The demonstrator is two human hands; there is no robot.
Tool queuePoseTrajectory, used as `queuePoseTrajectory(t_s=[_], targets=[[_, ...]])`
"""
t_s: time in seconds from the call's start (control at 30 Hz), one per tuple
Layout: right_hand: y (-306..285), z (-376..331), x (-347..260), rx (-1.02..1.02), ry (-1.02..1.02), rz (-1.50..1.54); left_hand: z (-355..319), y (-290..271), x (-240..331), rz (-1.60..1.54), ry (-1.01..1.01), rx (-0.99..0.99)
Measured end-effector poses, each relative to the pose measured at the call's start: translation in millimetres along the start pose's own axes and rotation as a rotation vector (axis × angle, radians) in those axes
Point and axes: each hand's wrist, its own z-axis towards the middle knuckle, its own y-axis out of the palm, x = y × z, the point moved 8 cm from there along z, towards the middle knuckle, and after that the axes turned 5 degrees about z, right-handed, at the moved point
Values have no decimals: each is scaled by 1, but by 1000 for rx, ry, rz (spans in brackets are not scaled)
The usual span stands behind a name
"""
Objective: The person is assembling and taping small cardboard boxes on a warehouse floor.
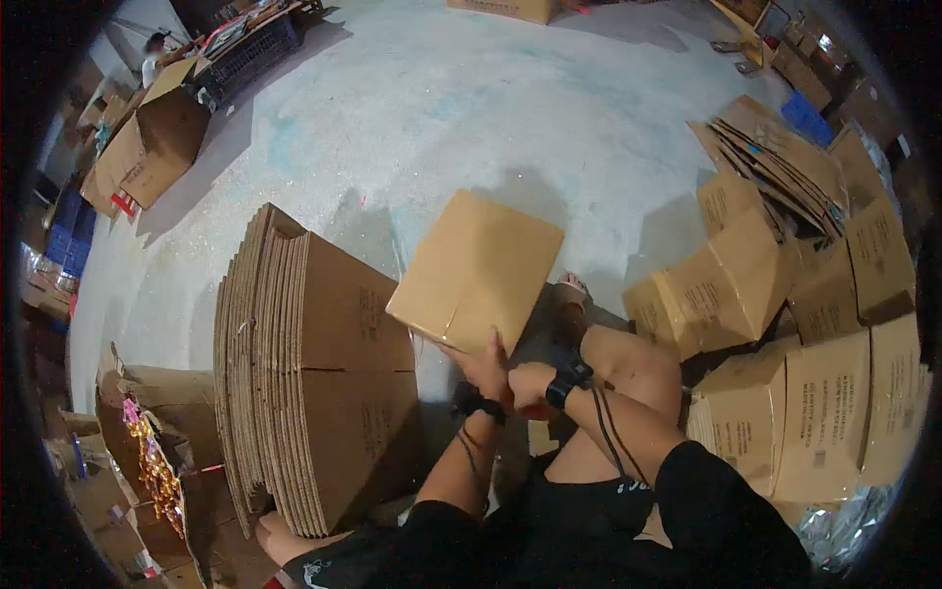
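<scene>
The left hand grips the near edge of a closed cardboard box, held tilted above the concrete floor. The right hand sits just behind it, mostly hidden; its grip cannot be told. Flattened cartons stand left, taped boxes right.

We saw a box of plain brown corrugated cardboard, matt and smooth on its broad face, with a glossy strip of clear tape along its seam. The flattened cartons stacked on edge beside us were the same dull cardboard, their cut edges rough and ribbed. The floor was pale concrete, matt, mottled and gritty. The made-up cartons on our right looked like matt printed cardboard, and crinkled silver foil below them shone brightly. Both wrists bore black straps.
</scene>
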Motion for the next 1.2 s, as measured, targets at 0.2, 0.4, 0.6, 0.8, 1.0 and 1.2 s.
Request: queuePoseTrajectory(t_s=[0.2, 0.4, 0.6, 0.8, 1.0, 1.2], targets=[[-84, -39, 18, 142, -17, 181, 30, -18, -9, -154, 61, -272], [-179, -75, 117, 961, -26, 965, 31, -26, 1, 95, 175, -513], [-143, -38, 230, 1203, 74, 1683, 18, -6, 5, 26, 40, -589], [-151, -38, 181, 941, 2, 1390, 20, -33, -40, 77, -177, -302], [-154, -87, 104, 659, 38, 880, 37, -105, -38, 175, -257, -170], [-41, -62, 44, 182, -60, 949, 132, -121, 63, 469, -87, -456]])
